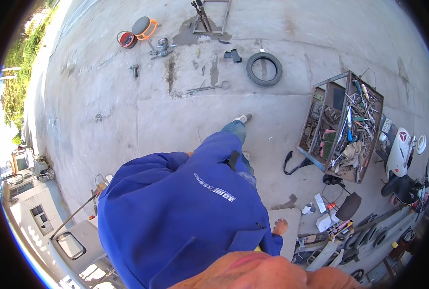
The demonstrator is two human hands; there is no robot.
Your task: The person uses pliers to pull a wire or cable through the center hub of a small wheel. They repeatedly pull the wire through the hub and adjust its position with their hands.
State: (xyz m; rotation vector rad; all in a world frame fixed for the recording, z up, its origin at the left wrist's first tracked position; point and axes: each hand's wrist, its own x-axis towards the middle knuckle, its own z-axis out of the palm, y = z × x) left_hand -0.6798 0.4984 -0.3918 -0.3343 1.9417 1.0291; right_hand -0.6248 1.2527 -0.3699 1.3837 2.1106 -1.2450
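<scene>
My right hand (281, 226) hangs beside the blue coat (185, 202), its fingers loosely apart and nothing visible in them. Of my left hand (190, 153) only a small patch of skin shows past the coat's front edge; its fingers are hidden. One shoe (243, 117) is ahead of me on the concrete. To the right stands a rusty metal tool cart (311, 158), filled with wrenches, screwdrivers and rags. A black tyre (264, 83) lies flat on the floor ahead. Left of it are long thin metal tools (207, 88) and some dark flat pieces (233, 56).
Ahead left are a round stool (144, 28) with an orange frame, a red container (127, 40), a grey power tool (161, 48) and a smaller one (134, 71). A metal frame (212, 32) stands farther off. A white scooter (398, 151) and white boxes (324, 222) are at right.
</scene>
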